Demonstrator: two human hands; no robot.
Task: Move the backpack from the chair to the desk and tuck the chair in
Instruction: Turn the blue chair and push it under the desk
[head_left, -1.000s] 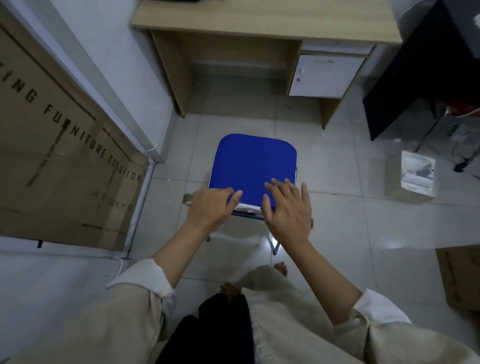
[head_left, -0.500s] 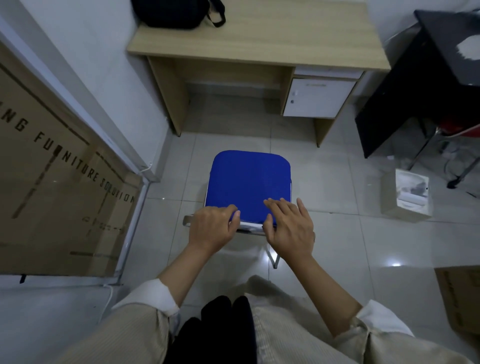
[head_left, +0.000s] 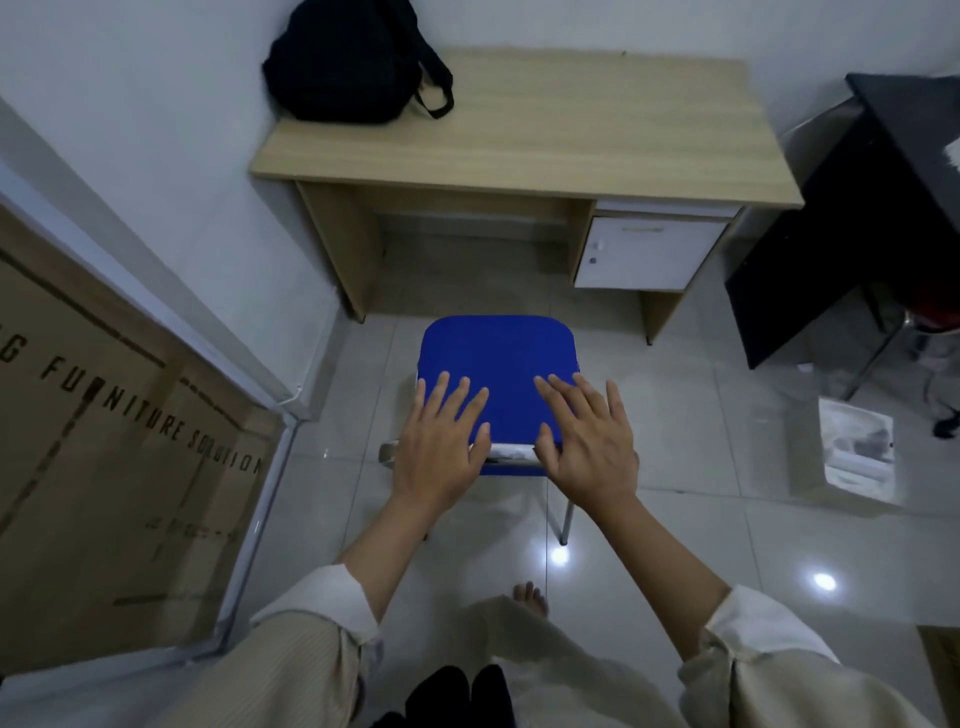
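A black backpack (head_left: 345, 67) rests on the back left corner of the wooden desk (head_left: 545, 135), against the wall. The blue-seated chair (head_left: 496, 358) stands on the tiled floor just in front of the desk's leg opening. My left hand (head_left: 441, 441) lies over the seat's near left edge with its fingers spread flat. My right hand (head_left: 587, 436) lies over the near right edge, fingers also spread. Neither hand grips anything. The chair's back is hidden under my hands.
A white drawer unit (head_left: 649, 252) fills the desk's right side. A large cardboard box (head_left: 104, 441) leans at the left wall. A black table (head_left: 872, 208) and a small white box (head_left: 857, 452) stand to the right. My bare foot (head_left: 530, 597) is behind the chair.
My left hand has opened from a curled grip to flat fingers. The chair has moved nearer the desk. The view has tilted up, so the backpack shows fully.
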